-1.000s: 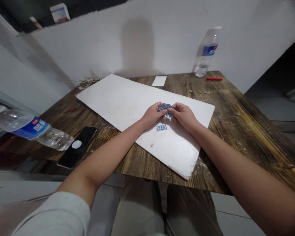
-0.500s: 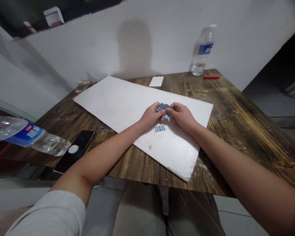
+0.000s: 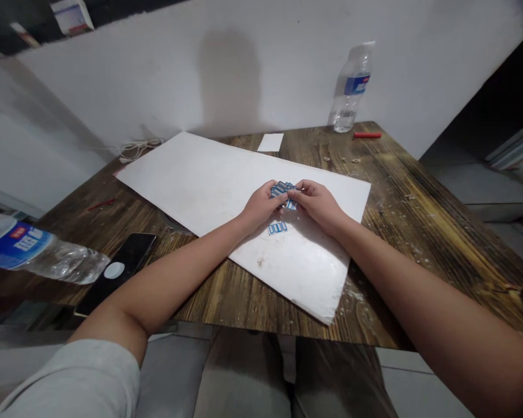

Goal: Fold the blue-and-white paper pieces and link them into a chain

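Over a white board, both my hands meet around a fanned bunch of small blue-and-grey rectangular pieces. My left hand pinches the bunch from its left side, thumb on top. From the right, my right hand grips the lower right part between thumb and fingers. Whether the pieces are joined or loose is too small to tell. Just below the hands, several blue-outlined strips lie in a short row on the board, apart from both hands.
A black phone with a white cap on it lies left, beside a large water bottle. At the back are a smaller bottle, a red stick, white paper and a coiled cable on the wooden table.
The whole view has shifted slightly, so things appear a little further left. Both hands keep their grip on the bunch, with barely any movement.
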### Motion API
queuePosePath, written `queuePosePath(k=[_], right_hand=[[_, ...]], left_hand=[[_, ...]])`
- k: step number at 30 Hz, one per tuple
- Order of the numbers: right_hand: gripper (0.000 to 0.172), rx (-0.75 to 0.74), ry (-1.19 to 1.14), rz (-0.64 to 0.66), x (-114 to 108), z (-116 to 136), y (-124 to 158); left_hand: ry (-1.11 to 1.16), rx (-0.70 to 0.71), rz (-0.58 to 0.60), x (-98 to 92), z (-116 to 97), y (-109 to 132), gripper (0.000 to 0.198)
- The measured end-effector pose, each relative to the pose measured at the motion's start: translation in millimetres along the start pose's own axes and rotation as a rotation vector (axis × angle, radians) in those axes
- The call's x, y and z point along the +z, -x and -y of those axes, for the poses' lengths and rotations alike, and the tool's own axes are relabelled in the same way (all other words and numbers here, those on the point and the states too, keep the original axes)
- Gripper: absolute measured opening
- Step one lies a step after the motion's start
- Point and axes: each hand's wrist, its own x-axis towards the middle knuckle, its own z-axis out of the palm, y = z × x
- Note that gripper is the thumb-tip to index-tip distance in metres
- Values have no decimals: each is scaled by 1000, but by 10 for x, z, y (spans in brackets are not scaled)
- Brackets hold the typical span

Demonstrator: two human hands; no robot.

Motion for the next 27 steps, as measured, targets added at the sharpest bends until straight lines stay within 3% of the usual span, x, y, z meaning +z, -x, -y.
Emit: queuePosePath(k=[8, 16, 27], right_hand=[[39, 32, -93, 27, -18, 32, -6], [40, 61, -118, -38, -13, 52, 20], [43, 38, -118, -32, 8, 70, 38]], left_hand=[[33, -15, 17, -28, -7, -4, 17], [118, 2, -46, -49, -60, -26, 13], [24, 16, -8, -54, 33, -31, 19]])
